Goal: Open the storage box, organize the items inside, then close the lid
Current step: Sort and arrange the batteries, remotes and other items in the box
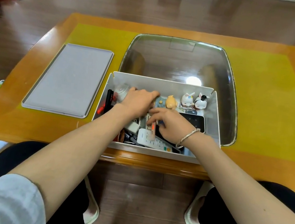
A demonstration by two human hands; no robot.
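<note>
head view: i see both hands down in the open storage box (213,111), left hand (138,101) flat over clutter, right hand (170,124) pinching an orange-tipped stick (152,130); lid (68,79) on the bench (262,166).

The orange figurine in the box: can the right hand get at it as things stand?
Probably yes. The orange figurine stands uncovered just beyond the right hand, inside the open box, with nothing between them.

Bright, even indoor light — lamp glare on clear lid (194,80); edges bowed, slightly soft.
</note>
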